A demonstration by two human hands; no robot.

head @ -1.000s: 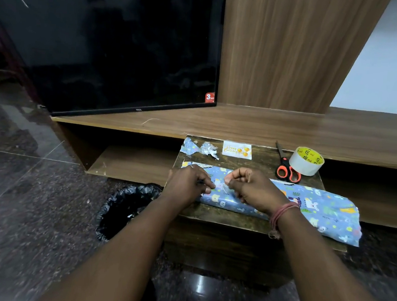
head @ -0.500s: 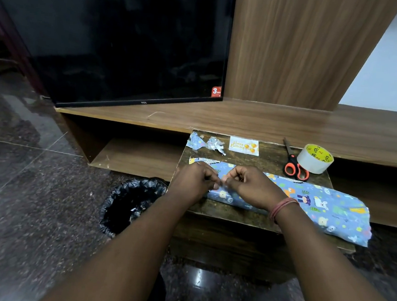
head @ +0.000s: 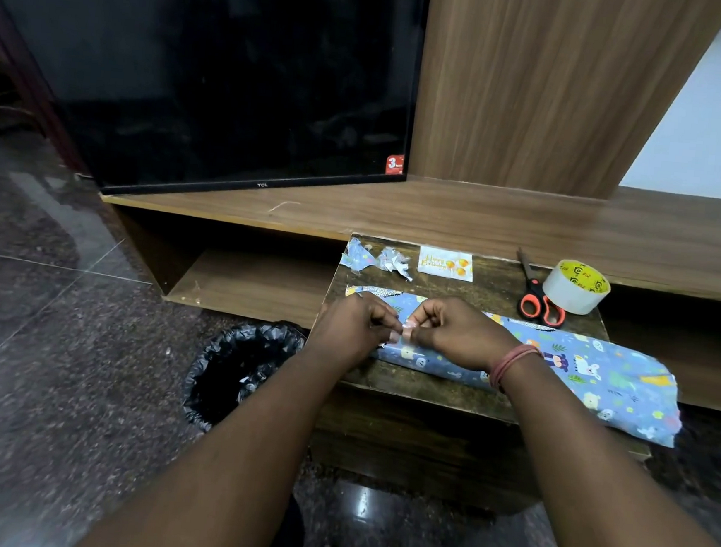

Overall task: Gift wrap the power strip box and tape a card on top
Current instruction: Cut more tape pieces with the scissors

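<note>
Directly under both hands' grip point(head: 403, 333): wrapped box point(head: 592, 373).

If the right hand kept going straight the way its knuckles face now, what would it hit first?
The right hand faces left along the wrapped box, so it would likely meet the left hand first; their fingertips already look nearly touching over a small clear piece, probably tape.

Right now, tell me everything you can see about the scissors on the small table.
The scissors lie flat near the back right of the dark wooden table, closed as far as can be seen. The handles are orange-red with black inner loops and point toward the person; the dark blades point away toward the shelf. The tape roll sits right beside them and overlaps one handle loop in view. Neither hand touches them.
</note>
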